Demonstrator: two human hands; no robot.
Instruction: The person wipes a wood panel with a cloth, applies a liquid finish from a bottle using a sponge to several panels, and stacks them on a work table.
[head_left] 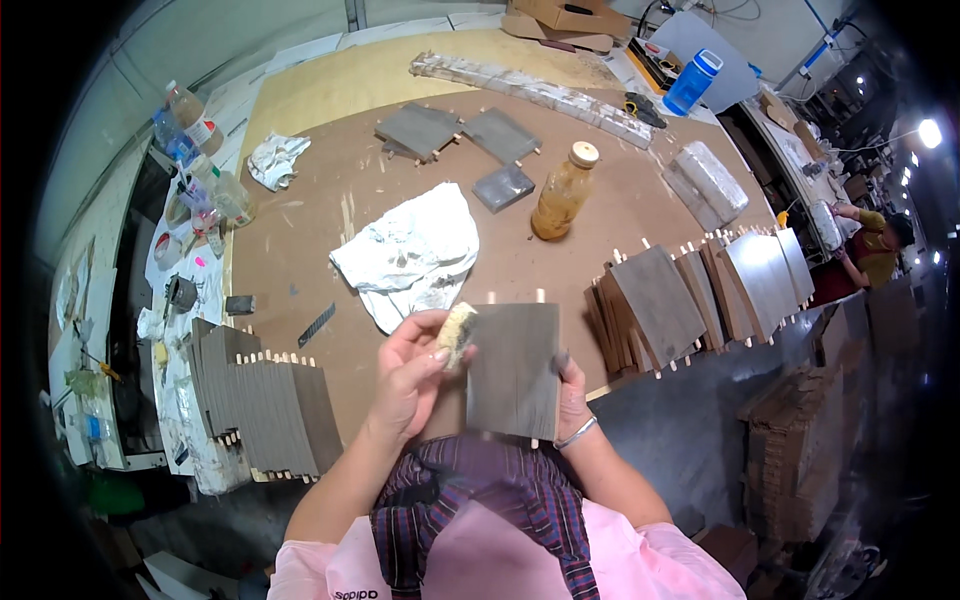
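Observation:
My left hand point(405, 378) pinches a small yellowish sponge point(457, 330) with a dark smear on its side, close to the left edge of a wooden panel. That grey-brown panel point(514, 372) has light dowel pegs at its top and bottom edges and is held up in front of my lap. Its right edge is gripped by my right hand point(573, 402), thumb on the face and the other fingers mostly hidden behind. Just beyond my hands lies a crumpled white cloth point(415, 250) with dark stains on the brown tabletop point(300, 220).
Stacks of pegged panels stand at left point(275, 410) and right point(655, 300). Farther back are a bottle of amber liquid point(565, 195), loose panels point(420, 130), a dark block point(503, 187), a wrapped bundle point(705, 185) and a blue bottle point(692, 82). Another person point(870, 250) works at far right.

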